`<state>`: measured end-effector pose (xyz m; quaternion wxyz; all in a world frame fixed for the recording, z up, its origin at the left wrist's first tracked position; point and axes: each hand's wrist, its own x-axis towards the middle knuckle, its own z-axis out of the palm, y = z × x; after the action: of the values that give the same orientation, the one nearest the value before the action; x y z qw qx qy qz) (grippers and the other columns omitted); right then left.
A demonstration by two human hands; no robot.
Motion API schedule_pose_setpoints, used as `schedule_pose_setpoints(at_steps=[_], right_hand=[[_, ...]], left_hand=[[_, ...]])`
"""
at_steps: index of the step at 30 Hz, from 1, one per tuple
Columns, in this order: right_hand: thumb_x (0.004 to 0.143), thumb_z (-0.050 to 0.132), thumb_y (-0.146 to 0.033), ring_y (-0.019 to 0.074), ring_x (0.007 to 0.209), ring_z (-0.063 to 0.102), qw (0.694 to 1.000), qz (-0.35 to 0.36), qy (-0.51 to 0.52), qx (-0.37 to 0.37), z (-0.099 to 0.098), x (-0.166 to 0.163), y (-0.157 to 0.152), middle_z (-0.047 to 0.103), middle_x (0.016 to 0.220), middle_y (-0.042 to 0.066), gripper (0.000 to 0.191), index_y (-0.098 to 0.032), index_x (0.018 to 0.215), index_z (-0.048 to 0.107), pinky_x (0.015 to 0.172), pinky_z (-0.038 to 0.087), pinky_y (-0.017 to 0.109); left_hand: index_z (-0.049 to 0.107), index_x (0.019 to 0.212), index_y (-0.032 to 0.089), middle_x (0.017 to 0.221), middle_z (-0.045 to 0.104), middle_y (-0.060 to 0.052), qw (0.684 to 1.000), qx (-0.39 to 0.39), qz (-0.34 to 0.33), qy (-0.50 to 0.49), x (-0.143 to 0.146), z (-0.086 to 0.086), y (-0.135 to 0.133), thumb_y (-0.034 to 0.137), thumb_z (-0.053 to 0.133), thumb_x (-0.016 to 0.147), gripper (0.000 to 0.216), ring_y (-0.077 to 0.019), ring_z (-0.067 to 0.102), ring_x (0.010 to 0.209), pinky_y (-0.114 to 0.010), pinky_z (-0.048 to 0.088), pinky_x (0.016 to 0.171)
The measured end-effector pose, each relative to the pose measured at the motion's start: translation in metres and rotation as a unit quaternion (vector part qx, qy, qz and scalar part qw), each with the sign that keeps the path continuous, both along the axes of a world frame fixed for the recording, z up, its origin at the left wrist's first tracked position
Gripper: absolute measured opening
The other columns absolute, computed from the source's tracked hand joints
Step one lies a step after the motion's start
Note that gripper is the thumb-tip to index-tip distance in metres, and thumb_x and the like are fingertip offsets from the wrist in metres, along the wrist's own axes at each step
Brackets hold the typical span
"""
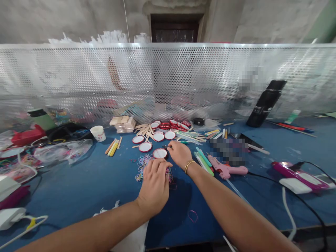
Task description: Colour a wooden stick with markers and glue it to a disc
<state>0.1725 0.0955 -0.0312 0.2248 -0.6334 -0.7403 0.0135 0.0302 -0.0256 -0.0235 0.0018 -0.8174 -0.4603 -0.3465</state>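
My left hand (155, 183) bends over a pile of thin, multicoloured rubber bands (143, 164), its fingers curled together. What its fingertips hold, if anything, is hidden. Just beyond it lies a white round lid with a red rim (160, 153). My right hand (180, 154), with a gold bracelet at the wrist, is closed in a pinch beside that lid. At its fingertips shows a small dark object (165, 147), too small to name. More red-rimmed lids (145, 147) lie face up behind, with others stacked farther back.
Wooden sticks (144, 130) and coloured sticks (112, 147) lie around the lids. A pink glue gun (227, 168) with a black cord rests at right, near a black bottle (265, 105). A paper cup (98, 133) stands left. A perforated metal screen (178, 77) borders the back.
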Motion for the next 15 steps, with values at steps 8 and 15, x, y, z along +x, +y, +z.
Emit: schedule_pose_setpoints(at_steps=[8,15], right_hand=[[0.09,0.059,-0.033,0.0231,0.099,0.066,0.996,-0.024,-0.075,-0.03,0.006,0.019,0.007,0.075,0.099,0.012,0.021,-0.018,0.092,0.075,0.085,0.045,0.031],[0.094,0.051,-0.022,0.0264,0.099,0.068,0.993,-0.019,-0.109,-0.048,0.008,0.009,0.001,0.074,0.103,0.018,0.025,-0.014,0.097,0.075,0.084,0.046,0.033]], left_hand=[[0.055,0.103,0.024,0.111,0.06,-0.007,0.993,0.029,0.05,-0.103,-0.009,0.04,0.039,0.008,0.047,0.088,0.024,-0.0267,0.051,0.112,-0.049,0.04,0.099],[0.059,0.106,0.021,0.113,0.062,-0.008,0.995,0.073,-0.068,-0.021,0.026,0.047,0.047,0.004,0.044,0.086,0.03,-0.026,0.052,0.112,-0.044,0.042,0.099]])
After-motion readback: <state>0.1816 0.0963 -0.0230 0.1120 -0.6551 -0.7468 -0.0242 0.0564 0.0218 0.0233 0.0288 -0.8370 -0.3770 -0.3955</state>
